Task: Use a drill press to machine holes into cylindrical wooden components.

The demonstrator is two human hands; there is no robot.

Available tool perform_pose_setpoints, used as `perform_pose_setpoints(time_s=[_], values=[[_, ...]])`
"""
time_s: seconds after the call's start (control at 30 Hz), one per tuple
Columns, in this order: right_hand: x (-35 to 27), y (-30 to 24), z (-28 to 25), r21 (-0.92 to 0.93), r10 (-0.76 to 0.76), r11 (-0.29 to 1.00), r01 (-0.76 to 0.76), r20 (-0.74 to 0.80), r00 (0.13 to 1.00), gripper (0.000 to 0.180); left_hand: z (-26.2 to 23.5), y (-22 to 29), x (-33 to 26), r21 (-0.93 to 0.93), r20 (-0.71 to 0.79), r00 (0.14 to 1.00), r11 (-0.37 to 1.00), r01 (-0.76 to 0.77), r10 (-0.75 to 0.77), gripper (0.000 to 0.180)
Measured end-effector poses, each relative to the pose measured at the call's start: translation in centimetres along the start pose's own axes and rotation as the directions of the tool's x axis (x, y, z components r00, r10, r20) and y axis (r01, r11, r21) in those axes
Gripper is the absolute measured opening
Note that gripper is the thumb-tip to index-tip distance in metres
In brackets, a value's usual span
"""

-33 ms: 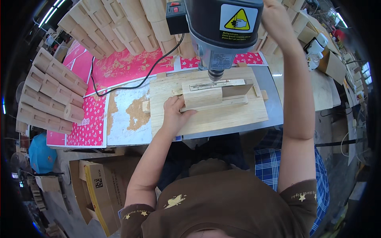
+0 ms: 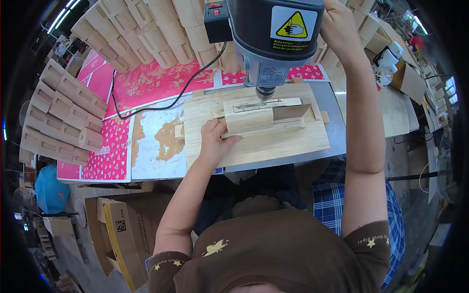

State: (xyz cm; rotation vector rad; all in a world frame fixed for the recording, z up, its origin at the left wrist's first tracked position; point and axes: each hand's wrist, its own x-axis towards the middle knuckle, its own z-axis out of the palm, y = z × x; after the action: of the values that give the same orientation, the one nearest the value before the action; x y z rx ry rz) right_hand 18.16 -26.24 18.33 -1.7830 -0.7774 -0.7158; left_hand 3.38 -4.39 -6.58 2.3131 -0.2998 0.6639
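A drill press with a dark head (image 2: pixel 273 29) stands over a pale wooden board (image 2: pixel 264 144). Its chuck (image 2: pixel 265 93) points down at a slotted jig plate (image 2: pixel 266 104) on top of a wooden block (image 2: pixel 250 120). My left hand (image 2: pixel 215 140) is closed round the block's left end, thumb along the near side. A thin flat upright plate (image 2: pixel 291 113) is at the block's right end. Up at the right side of the drill head, my right hand (image 2: pixel 338 24) is closed, fingers partly hidden; what it grips cannot be seen.
Slotted wooden blocks stand in rows at the back (image 2: pixel 161 39) and left (image 2: pixel 66 115). A black cable (image 2: pixel 183 93) crosses the sawdust-strewn pink sheet (image 2: pixel 151 83). A cardboard box (image 2: pixel 132 234) sits below left; a clear bottle (image 2: pixel 385 73) is at right.
My right hand and forearm have shifted slightly to the left. My left hand and the wooden block stay in place.
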Motion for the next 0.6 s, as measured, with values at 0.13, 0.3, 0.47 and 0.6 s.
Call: perform_pose_setpoints(time_s=[0.13, 0.3, 0.47, 0.6], values=[[-4.9, -3.9, -2.0, -0.646, 0.028, 0.763, 0.014, 0.055, 0.998, 0.018, -0.8, 0.4, -0.2, 0.014, 0.002, 1.0, 1.0, 0.019, -0.019, 0.05], [-12.9, -3.9, -1.7, -0.586, -0.109, 0.803, 0.111, 0.039, 0.993, 0.012, -1.0, 0.5, -0.3, 0.04, 0.062, 0.994, 0.995, 0.09, -0.093, 0.039], [-18.0, 0.6, 1.3, -0.447, -0.034, 0.895, 0.017, -0.031, 0.999, 0.026, -0.8, 0.8, 0.0, 0.032, 0.053, 0.994, 0.995, 0.097, -0.098, 0.038], [-18.4, 2.6, 1.6, -0.384, -0.102, 0.92, 0.071, -0.061, 0.993, 0.031, -0.5, 0.8, 0.4, 0.042, 0.058, 0.994, 0.995, 0.093, -0.096, 0.039]])
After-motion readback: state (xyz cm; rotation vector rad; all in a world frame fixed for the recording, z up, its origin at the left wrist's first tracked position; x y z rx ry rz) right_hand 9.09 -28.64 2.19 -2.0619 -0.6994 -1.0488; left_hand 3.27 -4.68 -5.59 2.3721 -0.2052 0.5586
